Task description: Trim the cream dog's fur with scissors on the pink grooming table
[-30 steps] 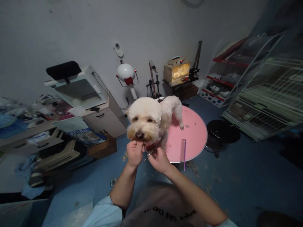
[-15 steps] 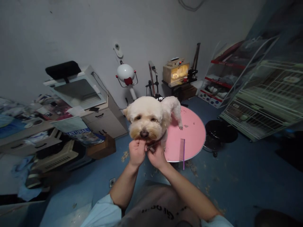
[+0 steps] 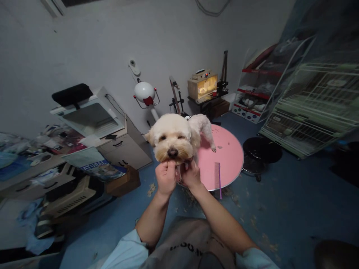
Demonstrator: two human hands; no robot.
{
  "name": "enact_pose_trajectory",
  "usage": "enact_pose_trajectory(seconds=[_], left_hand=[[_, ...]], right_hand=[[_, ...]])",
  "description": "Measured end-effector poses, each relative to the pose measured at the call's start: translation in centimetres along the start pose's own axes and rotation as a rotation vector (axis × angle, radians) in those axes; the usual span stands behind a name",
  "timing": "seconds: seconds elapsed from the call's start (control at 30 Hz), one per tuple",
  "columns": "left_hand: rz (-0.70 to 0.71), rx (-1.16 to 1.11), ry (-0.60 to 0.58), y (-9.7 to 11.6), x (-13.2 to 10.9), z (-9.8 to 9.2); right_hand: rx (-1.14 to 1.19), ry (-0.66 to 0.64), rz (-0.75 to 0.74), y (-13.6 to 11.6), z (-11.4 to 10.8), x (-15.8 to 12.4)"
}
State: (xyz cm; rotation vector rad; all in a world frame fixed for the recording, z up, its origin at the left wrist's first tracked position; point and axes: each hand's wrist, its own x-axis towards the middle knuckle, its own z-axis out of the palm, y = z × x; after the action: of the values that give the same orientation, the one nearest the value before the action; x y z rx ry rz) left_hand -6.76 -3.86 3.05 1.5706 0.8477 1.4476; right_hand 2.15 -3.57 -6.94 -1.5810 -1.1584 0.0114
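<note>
A small cream-white dog [image 3: 175,136] stands on a round pink table [image 3: 228,158], facing me. My left hand [image 3: 166,176] is closed in a pinch on the fur under the dog's chin. My right hand [image 3: 191,173] is closed right beside it, under the dog's jaw, gripping scissors that are almost hidden between the two hands. A purple comb [image 3: 217,175] lies on the table's near edge, to the right of my right hand.
A black stool [image 3: 262,152] stands right of the table. White wire cages [image 3: 314,116] fill the right side. A cabinet [image 3: 123,147] with a dryer box, a blue bag [image 3: 94,162] and clutter sit left. Fur clippings lie on the blue floor [image 3: 280,201].
The dog's head has turned to face me squarely. My right hand has moved up and left, closing in against the left hand under the chin, so the scissors now hardly show.
</note>
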Motion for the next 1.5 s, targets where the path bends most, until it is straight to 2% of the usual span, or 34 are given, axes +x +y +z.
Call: enact_pose_trajectory(seconds=[0.1,0.3,0.4,0.53,0.9,1.03,1.3,1.5], left_hand=[[0.016,0.008,0.006,-0.2,0.1,-0.1],[0.026,0.001,0.011,-0.5,0.3,-0.6],[0.024,0.008,0.027,-0.4,0.2,-0.7],[0.015,0.002,0.038,-0.2,0.2,-0.7],[0.013,0.029,0.012,-0.5,0.0,-1.8],[0.014,0.033,0.022,-0.5,-0.1,-2.2],[0.013,0.01,0.039,-1.0,-0.6,-2.8],[-0.021,-0.006,0.02,-1.7,-1.0,-3.3]], right_hand=[[0.006,0.01,-0.05,-0.2,0.1,-0.2],[-0.042,-0.083,0.024,-0.5,0.0,-0.5],[0.027,-0.142,0.005,-0.9,-0.1,-0.7],[0.133,-0.2,0.06,-1.5,-0.2,-1.0],[0.539,-0.265,-0.044,-1.8,1.5,-2.2],[0.627,-0.33,0.012,-2.2,1.7,-2.5],[0.651,-0.407,0.047,-1.9,1.2,-2.9],[0.607,-0.466,0.012,-1.1,-0.9,-2.8]])
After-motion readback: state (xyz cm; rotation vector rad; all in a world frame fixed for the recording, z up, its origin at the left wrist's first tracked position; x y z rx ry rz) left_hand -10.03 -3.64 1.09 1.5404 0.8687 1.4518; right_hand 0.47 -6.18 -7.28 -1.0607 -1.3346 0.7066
